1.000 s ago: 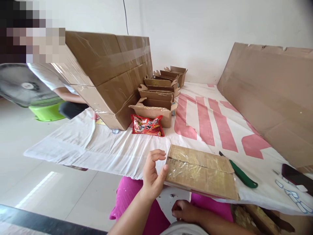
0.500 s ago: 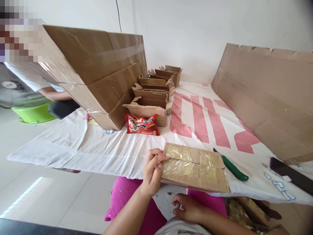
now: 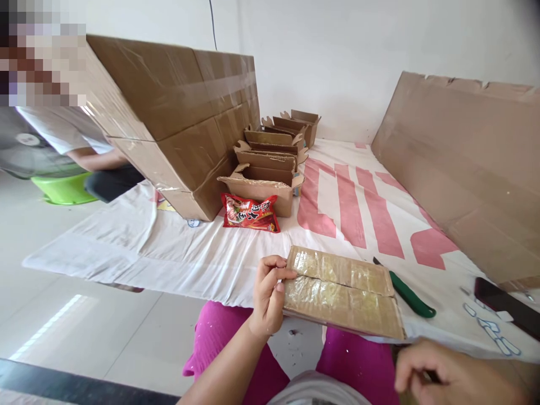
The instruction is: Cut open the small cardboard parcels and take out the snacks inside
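A flat cardboard box (image 3: 341, 295) covered with clear, shiny tape lies at the table's front edge, a seam running along its top. My left hand (image 3: 270, 295) grips its left end, fingers curled over the top. Low on the right, beyond the box's near corner, is my right hand (image 3: 442, 371), partly blurred, its fingers curled inward. What it holds, if anything, cannot be made out. A green-handled knife (image 3: 411, 295) lies just past the box's right end, its dark blade pointing away.
Behind the box, a red food packet (image 3: 250, 212) leans near a row of open cartons (image 3: 261, 197). Large taped cartons (image 3: 169, 118) stack up on the left. A tall cardboard sheet (image 3: 459, 163) and a dark phone (image 3: 506, 306) are on the right. Another person's arm (image 3: 99, 159) shows far left.
My right hand has swung from my lap to the lower right, past the box's corner. My left hand keeps its grip on the box. The view has shifted slightly.
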`<move>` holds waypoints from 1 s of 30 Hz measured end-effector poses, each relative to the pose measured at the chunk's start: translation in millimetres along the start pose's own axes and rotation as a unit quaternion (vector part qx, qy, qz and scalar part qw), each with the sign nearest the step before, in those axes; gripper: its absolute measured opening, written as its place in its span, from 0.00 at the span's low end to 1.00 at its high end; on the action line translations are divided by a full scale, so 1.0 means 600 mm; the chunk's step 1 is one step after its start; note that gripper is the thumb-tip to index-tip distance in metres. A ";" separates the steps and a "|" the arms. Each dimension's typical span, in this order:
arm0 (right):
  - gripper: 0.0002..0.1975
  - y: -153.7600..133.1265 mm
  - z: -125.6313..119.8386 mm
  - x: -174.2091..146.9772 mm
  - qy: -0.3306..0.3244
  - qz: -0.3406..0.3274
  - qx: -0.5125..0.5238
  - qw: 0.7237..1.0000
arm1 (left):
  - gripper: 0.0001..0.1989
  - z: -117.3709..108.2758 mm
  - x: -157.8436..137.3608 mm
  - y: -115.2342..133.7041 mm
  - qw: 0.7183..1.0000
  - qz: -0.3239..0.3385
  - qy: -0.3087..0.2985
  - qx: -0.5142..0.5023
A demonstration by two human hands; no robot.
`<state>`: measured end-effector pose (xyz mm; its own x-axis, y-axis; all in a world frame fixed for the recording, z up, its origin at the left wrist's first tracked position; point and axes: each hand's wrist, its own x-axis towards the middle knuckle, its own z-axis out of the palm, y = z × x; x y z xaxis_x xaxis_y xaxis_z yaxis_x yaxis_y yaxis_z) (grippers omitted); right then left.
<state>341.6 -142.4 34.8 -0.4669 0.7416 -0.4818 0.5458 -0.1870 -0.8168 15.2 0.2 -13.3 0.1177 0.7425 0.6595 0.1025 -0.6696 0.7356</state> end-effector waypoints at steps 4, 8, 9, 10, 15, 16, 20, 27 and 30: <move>0.22 0.048 -0.066 0.000 0.306 0.002 -0.044 0.951 | 0.16 -0.001 -0.004 -0.001 1.000 -0.014 0.005 -0.003; 0.19 0.102 -0.085 0.065 0.505 0.057 -0.297 0.808 | 0.16 -0.001 -0.004 0.000 1.000 -0.027 0.010 -0.004; 0.20 0.116 -0.084 0.080 0.504 0.074 -0.337 0.791 | 0.17 -0.001 -0.004 0.000 0.999 -0.030 0.011 -0.004; 0.20 0.131 -0.081 0.094 0.498 0.092 -0.365 0.781 | 0.17 -0.001 -0.003 0.000 0.999 -0.033 0.013 -0.003; 0.21 0.168 -0.079 0.113 0.498 0.111 -0.381 0.771 | 0.17 0.000 -0.003 0.001 0.999 -0.038 0.015 -0.005; 0.21 0.163 -0.083 0.108 0.502 0.099 -0.366 0.777 | 0.17 0.001 -0.003 0.001 0.999 -0.040 0.015 -0.007; 0.23 0.092 -0.105 0.069 0.551 0.059 -0.287 0.782 | 0.17 0.002 -0.005 0.001 0.999 -0.042 0.018 -0.008; 0.22 -0.123 -0.094 0.045 0.415 -0.192 -0.469 0.755 | 0.17 0.005 -0.007 0.000 0.998 -0.059 0.030 -0.014; 0.24 -0.179 -0.071 0.079 0.326 -0.243 -0.518 0.752 | 0.15 0.007 -0.008 -0.003 0.998 -0.051 0.035 -0.024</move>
<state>290.6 -59.8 113.2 -0.5301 0.7819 0.3280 0.8282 0.5605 0.0025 18.8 -2.2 -18.8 0.0403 0.8070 0.5892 0.0635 -0.5905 0.8045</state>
